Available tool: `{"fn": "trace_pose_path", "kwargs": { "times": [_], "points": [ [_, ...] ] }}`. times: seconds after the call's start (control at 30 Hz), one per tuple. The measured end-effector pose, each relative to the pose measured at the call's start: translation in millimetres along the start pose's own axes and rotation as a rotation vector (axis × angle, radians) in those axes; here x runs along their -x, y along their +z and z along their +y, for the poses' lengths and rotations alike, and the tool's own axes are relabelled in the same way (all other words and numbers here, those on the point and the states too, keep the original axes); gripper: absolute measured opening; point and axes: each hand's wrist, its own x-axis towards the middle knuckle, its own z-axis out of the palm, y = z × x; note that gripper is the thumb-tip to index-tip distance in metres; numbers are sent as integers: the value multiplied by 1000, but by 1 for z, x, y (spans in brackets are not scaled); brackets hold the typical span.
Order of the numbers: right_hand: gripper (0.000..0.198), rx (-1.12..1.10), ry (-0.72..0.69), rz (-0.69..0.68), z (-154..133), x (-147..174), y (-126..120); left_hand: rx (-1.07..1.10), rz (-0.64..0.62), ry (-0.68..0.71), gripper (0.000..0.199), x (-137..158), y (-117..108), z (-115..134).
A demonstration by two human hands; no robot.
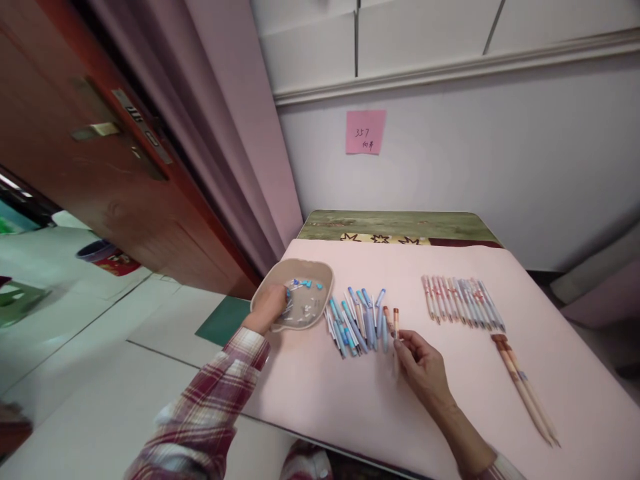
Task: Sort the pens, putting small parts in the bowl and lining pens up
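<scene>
My left hand (270, 305) reaches over the near-left rim of a beige tray (326, 270), its fingers bent down inside. A bit of blue shows at the fingertips, but what they hold is hidden. Small blue pen parts (306, 284) and tiny white pieces (309, 311) lie scattered in the tray. My right hand (424, 365) pinches a slim pen barrel (396, 320) with a brown end, held upright above the table. Just left of it is a loose pile of blue and white pen parts (353, 323).
A row of pens (463, 303) lies at the right, pink ones beside grey-blue ones. Two long pens with brown ends (525, 390) lie nearer the right edge. The pink-covered table (350, 407) stands against the wall, with a wooden door (165, 220) on the left.
</scene>
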Motion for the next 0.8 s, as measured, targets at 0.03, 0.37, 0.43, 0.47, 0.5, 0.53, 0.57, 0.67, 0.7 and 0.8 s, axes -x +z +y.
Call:
{"fn": "trace_pose_path", "kwargs": {
  "times": [0.03, 0.37, 0.43, 0.47, 0.5, 0.53, 0.57, 0.67, 0.7, 0.8],
  "points": [
    [37, -5, -4, 11, 0, 0, 1, -26, -24, 7, 5, -1, 2, 0],
    [22, 10, -87, 36, -4, -5, -1, -142, 71, 63, 22, 15, -31, 13],
    [21, -22, -94, 10, -6, -6, -1, 64, 201, 123, 24, 33, -36, 27],
    [21, -54, -91, -10, -8, -6, -1, 245, 224, 182, 24, 43, -35, 36],
    [22, -95, -81, -32, -10, -6, -1, 476, 206, 227, 25, 54, -32, 47],
    [22, -140, -66, -48, -12, -4, 0, 717, 155, 254, 29, 65, -26, 59],
    [23, -183, -45, -57, -15, -1, 1, 927, 84, 263, 33, 76, -19, 72],
    [27, -226, 13, -48, -24, 16, 0, 1311, -148, 183, 36, 104, 4, 108],
    [29, -202, 25, -34, -27, 24, -1, 1394, -210, 160, 36, 110, 10, 118],
    [32, -50, 34, 45, -38, 48, -11, 1525, -301, 126, 34, 121, 22, 136]
  ]
}}
